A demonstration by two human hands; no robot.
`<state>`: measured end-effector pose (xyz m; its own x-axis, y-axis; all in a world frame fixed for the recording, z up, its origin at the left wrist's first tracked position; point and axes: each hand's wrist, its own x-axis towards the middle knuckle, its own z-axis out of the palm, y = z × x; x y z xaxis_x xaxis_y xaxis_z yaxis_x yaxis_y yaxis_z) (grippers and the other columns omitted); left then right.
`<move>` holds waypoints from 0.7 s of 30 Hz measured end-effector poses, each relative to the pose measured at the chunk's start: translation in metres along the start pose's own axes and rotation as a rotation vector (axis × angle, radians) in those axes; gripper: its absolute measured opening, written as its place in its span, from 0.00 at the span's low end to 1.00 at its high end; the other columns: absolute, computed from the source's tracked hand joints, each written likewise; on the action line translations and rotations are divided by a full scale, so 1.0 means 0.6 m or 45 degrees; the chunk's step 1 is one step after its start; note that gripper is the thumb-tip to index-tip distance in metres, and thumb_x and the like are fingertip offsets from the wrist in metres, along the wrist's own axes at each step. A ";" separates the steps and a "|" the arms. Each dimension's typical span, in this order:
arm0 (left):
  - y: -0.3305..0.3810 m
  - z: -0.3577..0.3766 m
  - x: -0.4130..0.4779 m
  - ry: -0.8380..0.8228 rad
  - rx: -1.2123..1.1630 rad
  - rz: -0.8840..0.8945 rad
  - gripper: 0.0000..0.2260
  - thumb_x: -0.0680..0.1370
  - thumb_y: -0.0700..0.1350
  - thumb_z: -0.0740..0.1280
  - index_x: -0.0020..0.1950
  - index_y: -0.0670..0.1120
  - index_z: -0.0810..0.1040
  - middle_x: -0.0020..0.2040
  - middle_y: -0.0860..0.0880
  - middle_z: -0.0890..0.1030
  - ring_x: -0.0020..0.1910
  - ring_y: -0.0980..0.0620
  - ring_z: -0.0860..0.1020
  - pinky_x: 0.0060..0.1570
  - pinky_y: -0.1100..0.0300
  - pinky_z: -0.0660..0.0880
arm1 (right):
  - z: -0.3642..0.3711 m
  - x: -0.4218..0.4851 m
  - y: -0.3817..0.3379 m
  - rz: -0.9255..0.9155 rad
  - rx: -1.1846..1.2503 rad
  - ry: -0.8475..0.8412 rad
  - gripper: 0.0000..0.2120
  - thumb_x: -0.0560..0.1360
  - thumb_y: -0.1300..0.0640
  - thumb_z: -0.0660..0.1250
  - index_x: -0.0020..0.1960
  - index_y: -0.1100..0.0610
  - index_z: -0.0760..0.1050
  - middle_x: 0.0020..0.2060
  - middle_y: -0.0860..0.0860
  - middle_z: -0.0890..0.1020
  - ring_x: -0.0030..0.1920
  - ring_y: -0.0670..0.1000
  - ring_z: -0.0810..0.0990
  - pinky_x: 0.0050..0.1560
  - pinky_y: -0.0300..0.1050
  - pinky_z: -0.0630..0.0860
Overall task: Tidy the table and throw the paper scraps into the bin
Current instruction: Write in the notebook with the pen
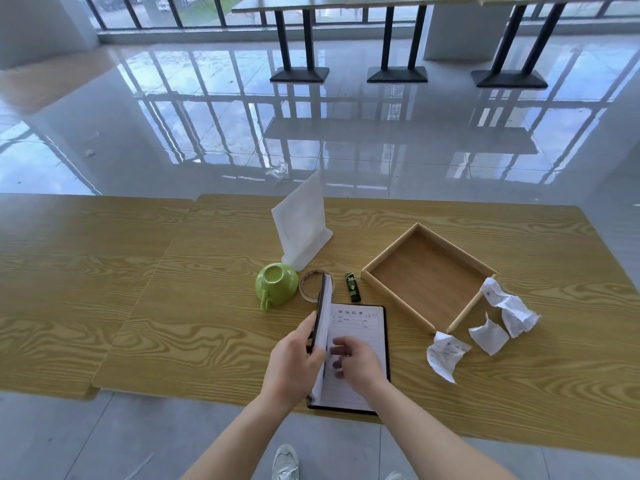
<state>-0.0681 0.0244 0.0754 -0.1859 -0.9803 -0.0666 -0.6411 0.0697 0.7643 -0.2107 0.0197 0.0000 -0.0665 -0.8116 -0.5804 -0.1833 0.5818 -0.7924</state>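
Note:
A black-covered notebook (363,327) lies open near the front edge of the wooden table (173,306). My left hand (294,362) grips its raised front cover and pages, which stand almost upright. My right hand (356,362) rests flat on the lined page, fingers slightly spread. Three crumpled white paper scraps lie to the right: one (445,353) in front of the tray, one (489,336) beside it, and a larger one (509,306) at the tray's right corner. No bin is in view.
An empty wooden tray (377,275) sits right of the notebook. Behind the notebook are a tipped green cup (277,282), a tape roll (310,285), a black-green lighter (352,287) and a white stand (303,223). Glossy floor and other tables' legs (299,46) lie beyond.

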 end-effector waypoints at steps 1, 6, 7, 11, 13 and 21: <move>0.003 0.003 0.000 0.001 0.006 0.018 0.27 0.74 0.42 0.63 0.72 0.57 0.66 0.47 0.85 0.70 0.43 0.75 0.75 0.41 0.79 0.68 | -0.006 -0.001 0.002 0.006 0.018 0.006 0.20 0.78 0.71 0.56 0.66 0.57 0.73 0.52 0.51 0.81 0.47 0.56 0.83 0.46 0.50 0.83; 0.016 0.022 0.001 -0.024 0.046 0.080 0.26 0.73 0.44 0.65 0.67 0.64 0.64 0.48 0.82 0.72 0.50 0.77 0.72 0.47 0.81 0.66 | -0.050 -0.012 0.012 0.003 0.153 0.109 0.13 0.79 0.65 0.62 0.62 0.57 0.75 0.49 0.55 0.82 0.47 0.55 0.83 0.45 0.49 0.84; 0.017 0.028 0.001 -0.026 0.053 0.071 0.25 0.73 0.45 0.65 0.67 0.63 0.66 0.46 0.78 0.76 0.49 0.75 0.74 0.46 0.80 0.68 | -0.061 -0.014 0.016 0.000 0.177 0.132 0.12 0.79 0.64 0.63 0.61 0.56 0.75 0.48 0.56 0.83 0.47 0.56 0.83 0.44 0.49 0.84; 0.024 0.063 0.002 -0.002 0.188 0.111 0.20 0.74 0.45 0.67 0.66 0.54 0.75 0.51 0.58 0.82 0.49 0.60 0.78 0.43 0.74 0.69 | -0.105 -0.019 0.035 -0.002 0.216 0.243 0.08 0.79 0.60 0.64 0.57 0.54 0.77 0.46 0.54 0.84 0.45 0.54 0.83 0.42 0.46 0.84; 0.033 0.082 0.004 -0.014 0.252 0.118 0.19 0.74 0.46 0.67 0.65 0.50 0.75 0.52 0.51 0.82 0.51 0.52 0.79 0.45 0.66 0.73 | -0.122 -0.019 0.043 -0.002 0.206 0.289 0.07 0.79 0.58 0.64 0.55 0.54 0.78 0.45 0.53 0.84 0.44 0.52 0.83 0.42 0.46 0.83; 0.063 0.149 0.009 -0.158 0.651 0.062 0.14 0.75 0.49 0.61 0.59 0.50 0.71 0.53 0.50 0.75 0.50 0.47 0.76 0.37 0.56 0.69 | -0.162 -0.011 0.048 0.044 0.170 0.290 0.06 0.81 0.52 0.62 0.53 0.51 0.77 0.45 0.47 0.81 0.43 0.48 0.80 0.53 0.53 0.81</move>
<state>-0.1598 0.0382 0.0464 -0.2911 -0.9467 -0.1380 -0.9052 0.2259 0.3599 -0.3109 0.0368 -0.0008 -0.2925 -0.7736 -0.5621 -0.0470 0.5987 -0.7996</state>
